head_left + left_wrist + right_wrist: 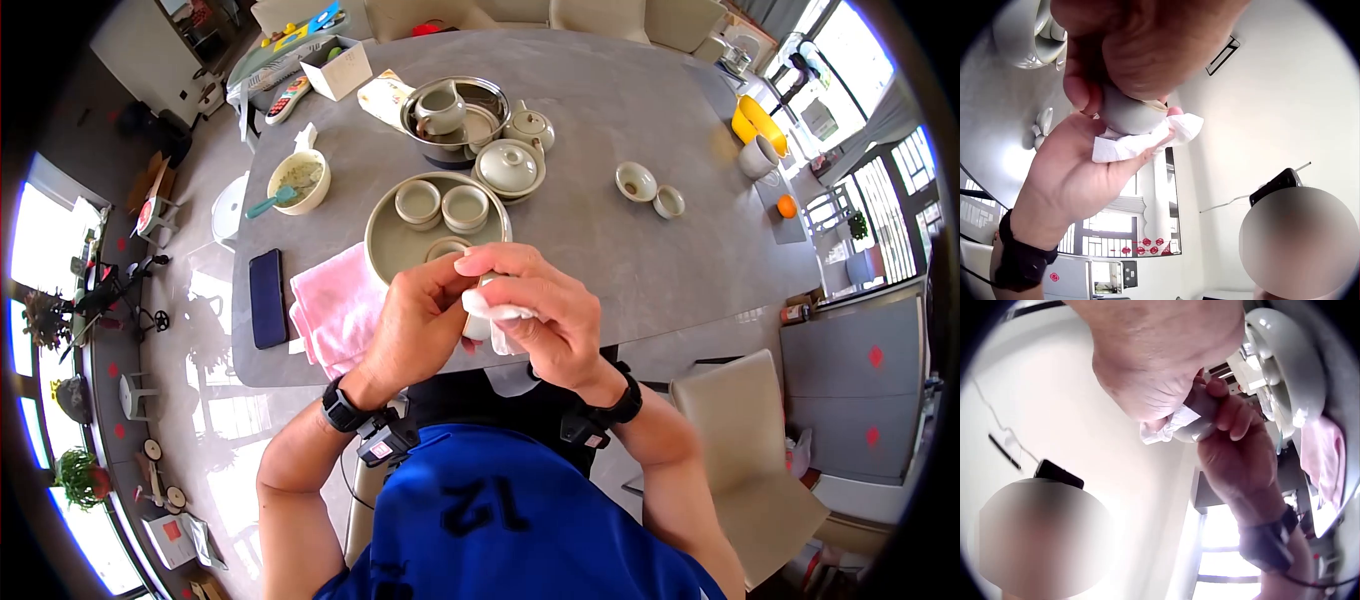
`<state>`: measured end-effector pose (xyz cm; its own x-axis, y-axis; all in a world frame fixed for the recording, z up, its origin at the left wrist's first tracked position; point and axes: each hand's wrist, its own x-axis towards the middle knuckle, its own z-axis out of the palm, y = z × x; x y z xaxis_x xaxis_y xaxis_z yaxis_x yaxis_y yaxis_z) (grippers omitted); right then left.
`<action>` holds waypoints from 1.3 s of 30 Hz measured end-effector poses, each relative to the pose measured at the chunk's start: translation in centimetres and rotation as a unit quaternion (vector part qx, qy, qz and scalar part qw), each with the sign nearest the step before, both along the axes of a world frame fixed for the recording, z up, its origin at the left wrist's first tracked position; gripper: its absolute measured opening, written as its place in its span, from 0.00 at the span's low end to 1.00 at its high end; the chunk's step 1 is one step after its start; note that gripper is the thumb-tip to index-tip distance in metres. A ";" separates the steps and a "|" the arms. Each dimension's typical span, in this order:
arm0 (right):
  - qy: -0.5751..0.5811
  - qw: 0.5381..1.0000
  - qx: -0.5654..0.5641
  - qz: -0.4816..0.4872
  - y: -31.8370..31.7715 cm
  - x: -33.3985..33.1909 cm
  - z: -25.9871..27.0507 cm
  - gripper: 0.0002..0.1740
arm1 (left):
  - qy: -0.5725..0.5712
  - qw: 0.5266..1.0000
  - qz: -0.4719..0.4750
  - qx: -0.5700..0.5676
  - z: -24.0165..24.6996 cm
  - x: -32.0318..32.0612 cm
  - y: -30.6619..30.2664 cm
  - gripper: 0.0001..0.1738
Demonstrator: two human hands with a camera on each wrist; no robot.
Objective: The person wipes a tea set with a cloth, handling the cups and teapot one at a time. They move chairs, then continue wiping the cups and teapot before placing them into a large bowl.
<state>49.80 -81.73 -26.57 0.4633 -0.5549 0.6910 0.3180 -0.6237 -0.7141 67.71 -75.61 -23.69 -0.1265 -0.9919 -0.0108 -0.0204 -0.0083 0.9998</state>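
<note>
Close in front of the body, my left hand (415, 320) grips a small pale-grey teacup (1129, 115) by its side. Fingers of the right hand (555, 315) pinch a crumpled white tissue (497, 305) against that same cup. In the right wrist view the tissue (1185, 417) lies along the outer wall of the cup (1202, 425). Just beyond the hands stands a round, deep celadon tray (385, 255) holding teacups (465, 208); the nearest one is partly hidden by the hands.
Behind the tray are a lidded bowl (510, 168), a teapot (530, 127) and a steel basin (410, 118) containing a pitcher (440, 108). Two small cups (635, 182) sit to the right. A pink cloth (335, 305), phone (267, 298) and cream bowl (312, 188) with a teal spoon are left.
</note>
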 end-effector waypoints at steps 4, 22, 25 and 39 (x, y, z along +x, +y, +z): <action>-0.097 0.972 0.204 0.059 1.1 0.1 -1.4 0.13 | 0.043 0.998 -0.029 0.025 -1.1 -0.2 -0.1 0.09; 0.009 0.960 -0.067 -0.273 1.0 0.0 -2.6 0.19 | 0.484 0.854 -0.019 0.193 -2.1 -4.5 -1.3 0.36; 0.003 0.953 -0.143 -0.267 0.9 -0.5 -2.7 0.21 | 0.539 0.818 -0.055 0.196 -1.3 -5.1 -1.2 0.33; 0.037 0.961 -0.065 -0.267 1.4 -1.2 -0.9 0.11 | 0.449 0.878 -0.029 0.166 -4.8 -6.0 -0.4 0.27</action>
<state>48.63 -80.31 -27.51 0.1868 -0.6384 0.7467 -0.1214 -0.7692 -0.6274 61.66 -76.06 -28.48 -0.2811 -0.9449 -0.1678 0.7642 -0.3261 0.5565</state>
